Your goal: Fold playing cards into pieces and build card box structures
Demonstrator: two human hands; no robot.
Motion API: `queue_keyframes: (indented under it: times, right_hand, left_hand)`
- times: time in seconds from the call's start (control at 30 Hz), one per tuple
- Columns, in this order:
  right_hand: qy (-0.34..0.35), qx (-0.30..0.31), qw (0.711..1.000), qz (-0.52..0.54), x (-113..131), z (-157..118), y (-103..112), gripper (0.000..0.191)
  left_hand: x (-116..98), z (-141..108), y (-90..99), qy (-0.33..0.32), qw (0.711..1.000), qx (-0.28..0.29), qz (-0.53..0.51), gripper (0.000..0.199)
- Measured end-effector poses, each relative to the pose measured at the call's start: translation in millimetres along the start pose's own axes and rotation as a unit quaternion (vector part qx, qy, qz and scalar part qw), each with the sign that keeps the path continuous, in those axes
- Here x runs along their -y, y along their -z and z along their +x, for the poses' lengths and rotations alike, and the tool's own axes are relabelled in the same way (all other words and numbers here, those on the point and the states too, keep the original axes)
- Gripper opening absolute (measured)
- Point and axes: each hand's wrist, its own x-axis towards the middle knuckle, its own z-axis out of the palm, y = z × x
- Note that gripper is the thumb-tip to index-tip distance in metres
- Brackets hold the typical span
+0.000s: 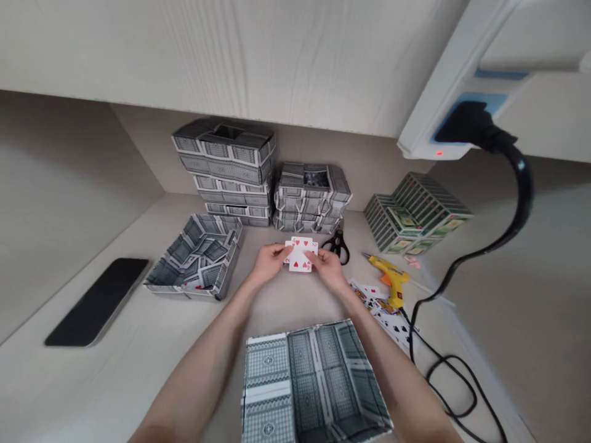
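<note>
Two playing cards [300,261] are held crosswise between my hands, an upright four of hearts over a sideways two. My left hand [270,261] pinches their left edge, and my right hand [329,266] grips the right edge, its thumb on the face. Below them, between my forearms, stands a box made of playing cards [268,369], patterned grey-green and open in part of its top. Black-handled scissors [339,247] lie just beyond my right hand. To the left, an open card tray [154,284] contains several loose cards.
Stacked card boxes [226,163] and a shorter stack [309,200] stand against the back wall. Boxed card decks [427,206] sit at right. A yellow glue gun [390,277] lies by face-up cards [390,323], near a black cable [519,203]. A phone [96,301] lies left.
</note>
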Motion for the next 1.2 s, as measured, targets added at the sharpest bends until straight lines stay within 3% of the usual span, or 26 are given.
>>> queue_keyframes:
  times: [0.7, 0.97, 1.2]
  right_hand:
    - [-0.010, 0.022, 0.999, -0.020, -6, 3, 8, 0.038]
    - [-0.008, 0.031, 0.999, 0.007, -3, 1, 5, 0.035]
    - [-0.003, 0.012, 0.999, 0.033, 1, 0, 3, 0.035]
  left_hand:
    - [0, -1, 2.0, 0.012, 0.999, 0.024, 0.033, 0.035]
    - [-1, -1, 5.4, 0.044, 0.999, 0.020, -0.015, 0.036]
    - [-2, 0, 17.8, 0.115, 0.980, 0.116, -0.110, 0.039]
